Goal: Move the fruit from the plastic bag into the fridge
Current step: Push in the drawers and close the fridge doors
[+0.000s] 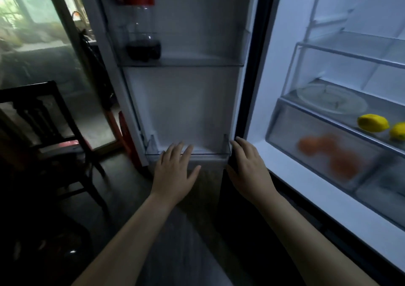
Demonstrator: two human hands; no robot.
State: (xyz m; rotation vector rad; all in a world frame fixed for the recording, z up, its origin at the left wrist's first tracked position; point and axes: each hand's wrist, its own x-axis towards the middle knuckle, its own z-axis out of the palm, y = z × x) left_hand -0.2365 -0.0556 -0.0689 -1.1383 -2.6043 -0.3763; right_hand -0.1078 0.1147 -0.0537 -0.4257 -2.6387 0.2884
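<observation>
**Two open hands at the fridge door; fruit on the shelf and in the drawer**

Both hands are stretched forward and low. Each grip is apart, with straight, spread fingers and nothing held. The left hand (175, 171) has its fingertips at the front rim of the lower door bin (226, 145). The right hand (249, 167) lies along the dark inner edge of the fridge door (186, 101), just beside that bin's right end (contact with either surface cannot be confirmed).

The fruit lies to the right of both hands and well apart from them, inside the lit fridge (285, 44). Two lemons (373, 122) sit side by side on a glass shelf (324, 115), near its front edge. Below that shelf, a clear drawer (282, 130) holds several orange fruits (341, 163). They are blurred through its frosted front, so their count is uncertain. A pale plate (331, 99) rests further back on the same shelf as the lemons.

In the door, an upper door shelf (197, 61) holds a clear bottle (142, 33) with a red label and a little dark liquid at its base.

The room is dim. A dark floor (186, 242) runs beneath both forearms. A dark wooden chair (43, 110) stands at the left. Behind it is a glass door (32, 44) with greenery beyond. A red object (126, 130), not identifiable, stands behind the lower edge of the fridge door.
</observation>
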